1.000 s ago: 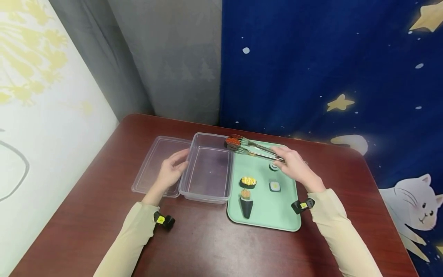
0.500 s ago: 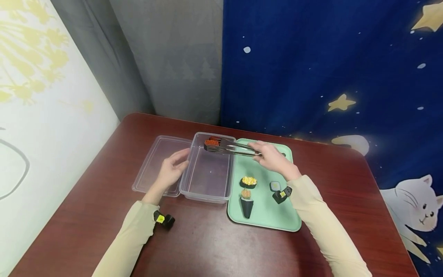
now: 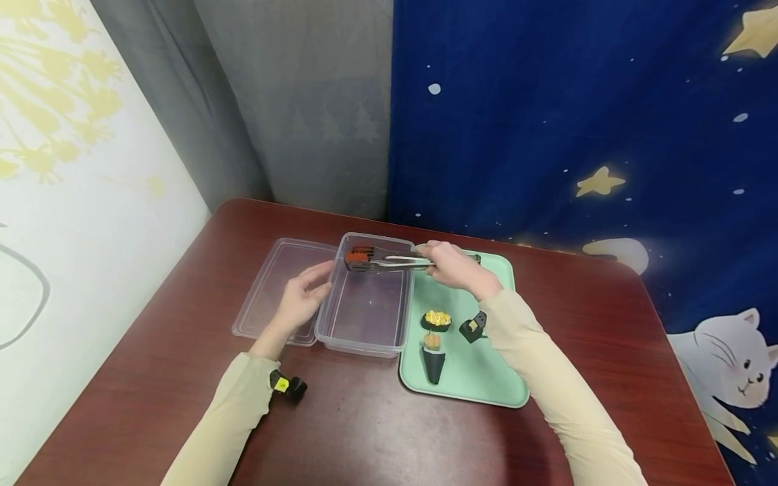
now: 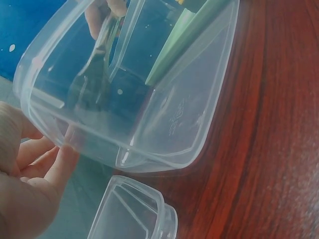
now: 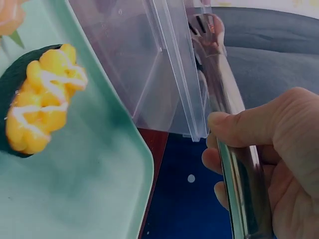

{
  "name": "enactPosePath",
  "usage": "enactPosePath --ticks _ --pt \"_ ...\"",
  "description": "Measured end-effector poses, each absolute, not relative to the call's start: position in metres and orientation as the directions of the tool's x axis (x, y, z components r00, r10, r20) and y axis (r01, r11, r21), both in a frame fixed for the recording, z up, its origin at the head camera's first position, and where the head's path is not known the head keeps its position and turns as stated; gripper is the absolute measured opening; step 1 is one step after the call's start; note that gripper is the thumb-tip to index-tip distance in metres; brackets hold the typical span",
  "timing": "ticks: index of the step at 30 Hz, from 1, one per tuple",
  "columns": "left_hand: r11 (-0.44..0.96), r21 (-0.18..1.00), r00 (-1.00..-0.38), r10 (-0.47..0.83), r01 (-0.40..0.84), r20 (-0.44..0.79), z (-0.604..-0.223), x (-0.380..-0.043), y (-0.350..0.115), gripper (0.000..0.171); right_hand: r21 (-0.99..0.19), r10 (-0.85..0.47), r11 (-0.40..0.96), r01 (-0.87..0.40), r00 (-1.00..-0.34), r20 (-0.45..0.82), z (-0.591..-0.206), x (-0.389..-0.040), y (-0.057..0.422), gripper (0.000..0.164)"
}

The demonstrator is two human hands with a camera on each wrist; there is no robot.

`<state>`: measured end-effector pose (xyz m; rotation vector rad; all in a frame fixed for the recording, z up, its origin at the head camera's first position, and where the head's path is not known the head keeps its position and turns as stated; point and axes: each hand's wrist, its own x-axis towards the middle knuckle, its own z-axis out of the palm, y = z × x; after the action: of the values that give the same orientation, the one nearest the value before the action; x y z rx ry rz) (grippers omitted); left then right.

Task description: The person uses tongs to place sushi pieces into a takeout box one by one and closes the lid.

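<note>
My right hand grips metal tongs around their arms, thumb on top in the right wrist view. Between the tong tips is a toy gunkan sushi with red roe topping, at the far left part of the clear plastic container. Whether it touches the container floor I cannot tell. My left hand rests with extended fingers against the container's left outer wall. On the green tray lie a yellow-topped gunkan sushi and a dark cone hand roll.
A clear lid lies left of the container, partly under my left hand. The tray adjoins the container's right side. Brown table surface stretches in front. Curtains hang behind the table's far edge.
My right hand has carried the tongs and the red roe sushi leftward from above the tray's far edge into the container's area. The left hand and container stay put.
</note>
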<state>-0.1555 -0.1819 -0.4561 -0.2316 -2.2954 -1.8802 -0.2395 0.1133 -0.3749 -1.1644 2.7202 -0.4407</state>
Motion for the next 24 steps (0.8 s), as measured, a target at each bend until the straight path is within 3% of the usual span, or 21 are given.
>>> enactPosePath --ticks 12,24 --pt "0.209 0.959 -0.981 0.023 0.194 0.193 -0.450 -0.153 -0.180 0.040 -0.180 -0.741 0.668 -0.722 -0.669 -0.064 -0.369 -0.242 0.096 0.045" --pt "0.205 0.959 -0.981 0.018 0.194 0.195 -0.456 -0.156 -0.181 0.040 -0.137 -0.707 0.707 -0.694 -0.694 -0.137 -0.361 -0.242 0.086 0.031"
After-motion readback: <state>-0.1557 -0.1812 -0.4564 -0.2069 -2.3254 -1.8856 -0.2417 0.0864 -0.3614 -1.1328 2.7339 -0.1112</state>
